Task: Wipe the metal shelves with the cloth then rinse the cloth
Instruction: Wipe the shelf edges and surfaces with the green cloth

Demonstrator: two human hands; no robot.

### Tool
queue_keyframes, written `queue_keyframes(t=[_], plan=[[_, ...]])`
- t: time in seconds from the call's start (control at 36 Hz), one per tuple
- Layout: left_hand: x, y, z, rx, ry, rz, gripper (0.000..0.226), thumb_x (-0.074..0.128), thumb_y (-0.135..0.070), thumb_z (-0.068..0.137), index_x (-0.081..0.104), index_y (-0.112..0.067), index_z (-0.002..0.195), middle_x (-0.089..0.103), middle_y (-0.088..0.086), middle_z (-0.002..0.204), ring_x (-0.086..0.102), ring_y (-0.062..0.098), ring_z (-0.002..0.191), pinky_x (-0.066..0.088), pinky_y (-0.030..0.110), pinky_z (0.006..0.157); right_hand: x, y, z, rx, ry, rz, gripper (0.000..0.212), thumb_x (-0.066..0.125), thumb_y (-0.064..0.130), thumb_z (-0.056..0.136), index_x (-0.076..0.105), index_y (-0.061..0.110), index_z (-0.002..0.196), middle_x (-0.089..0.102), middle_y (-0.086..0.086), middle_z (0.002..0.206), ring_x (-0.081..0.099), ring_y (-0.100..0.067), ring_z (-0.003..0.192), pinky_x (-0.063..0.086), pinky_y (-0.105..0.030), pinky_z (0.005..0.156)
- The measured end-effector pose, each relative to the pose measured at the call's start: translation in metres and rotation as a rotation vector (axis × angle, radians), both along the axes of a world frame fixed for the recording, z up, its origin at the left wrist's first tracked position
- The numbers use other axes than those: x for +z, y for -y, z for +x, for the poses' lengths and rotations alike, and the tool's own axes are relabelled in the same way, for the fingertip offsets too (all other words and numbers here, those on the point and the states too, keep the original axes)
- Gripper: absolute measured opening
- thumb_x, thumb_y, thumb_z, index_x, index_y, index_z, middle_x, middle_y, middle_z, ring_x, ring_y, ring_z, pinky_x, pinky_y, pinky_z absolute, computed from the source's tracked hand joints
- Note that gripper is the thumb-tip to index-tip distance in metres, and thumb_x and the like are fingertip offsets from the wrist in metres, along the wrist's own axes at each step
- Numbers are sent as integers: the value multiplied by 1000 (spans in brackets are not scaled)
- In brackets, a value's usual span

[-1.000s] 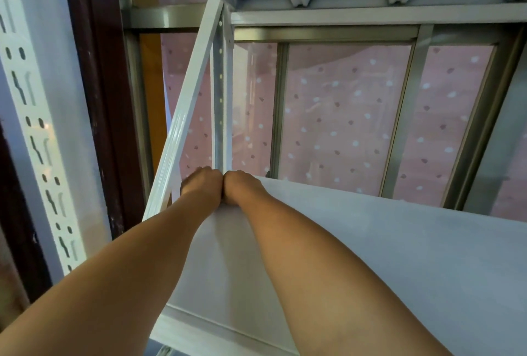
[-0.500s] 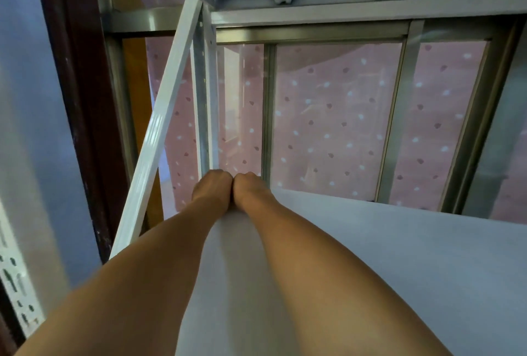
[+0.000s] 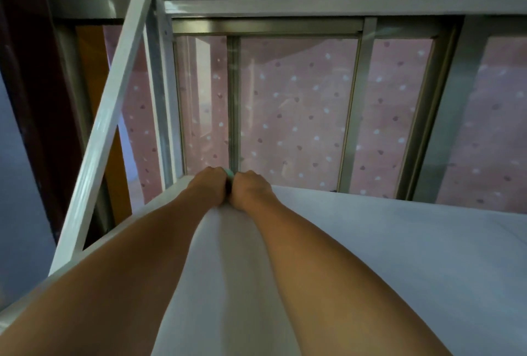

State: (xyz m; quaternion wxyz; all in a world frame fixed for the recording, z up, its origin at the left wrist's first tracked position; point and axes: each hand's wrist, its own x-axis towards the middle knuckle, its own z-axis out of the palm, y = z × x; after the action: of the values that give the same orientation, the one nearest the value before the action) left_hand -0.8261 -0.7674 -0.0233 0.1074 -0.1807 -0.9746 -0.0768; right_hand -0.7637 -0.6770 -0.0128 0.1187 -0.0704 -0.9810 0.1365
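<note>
The left hand [image 3: 209, 184] and the right hand [image 3: 251, 188] are curling into fists side by side at the far edge of the shelf [image 3: 399, 241], gripping a green cloth [image 3: 229, 175] that is peeking out between them.

Window frame [image 3: 352, 113], pink dotted curtain [image 3: 296, 116] behind, dark post [image 3: 25, 70] L
</note>
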Motion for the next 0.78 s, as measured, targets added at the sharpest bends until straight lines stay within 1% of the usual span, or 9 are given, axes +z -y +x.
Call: queue_keyframes(t=[0.03,0.14,0.25,0.36,0.47,0.64,0.78], plan=[[0,-3,3,-5,8,5,26,54,-20,90,67,-12,112,65,14,115,62,31,107,49,38,91,0,-4,3,-5,5,-4,35,46,25,99,60,9,127,63,-15,122,61,-33,109,48,-37,86],[3,-18,12,-31,22,25,23,56,-23,90,70,-13,106,67,11,108,64,28,101,50,35,89,4,-24,17,7,40,13,36,51,22,98,57,7,130,58,-16,126,58,-34,114,47,-38,92],[1,-38,19,-50,8,45,22,57,-24,90,70,-17,106,67,9,109,64,27,101,50,33,89,6,-43,28,-14,43,37,35,50,19,98,57,6,129,57,-17,128,57,-34,115,47,-39,94],[2,-60,31,-76,-10,39,21,57,-21,90,70,-17,106,66,11,110,64,29,102,51,35,91,5,-61,40,-36,46,38,35,51,17,97,58,6,130,58,-17,127,58,-34,113,47,-40,94],[2,-81,45,-99,-22,-3,23,59,-15,87,69,-12,107,66,15,111,64,32,103,52,37,92,3,-81,52,-53,27,32,34,51,18,96,60,6,127,58,-18,126,59,-35,112,47,-40,93],[3,-119,66,-158,-32,-40,22,53,-16,91,64,-7,107,64,17,115,61,33,109,49,39,93,1,-116,70,-87,35,5,33,51,19,96,62,9,126,60,-16,124,60,-34,111,47,-39,92],[4,-154,85,-163,-40,-27,22,52,-17,92,64,-7,108,63,16,114,61,33,107,49,38,90,3,-150,88,-117,39,-8,32,54,21,95,64,10,123,62,-15,122,61,-34,109,49,-39,91]])
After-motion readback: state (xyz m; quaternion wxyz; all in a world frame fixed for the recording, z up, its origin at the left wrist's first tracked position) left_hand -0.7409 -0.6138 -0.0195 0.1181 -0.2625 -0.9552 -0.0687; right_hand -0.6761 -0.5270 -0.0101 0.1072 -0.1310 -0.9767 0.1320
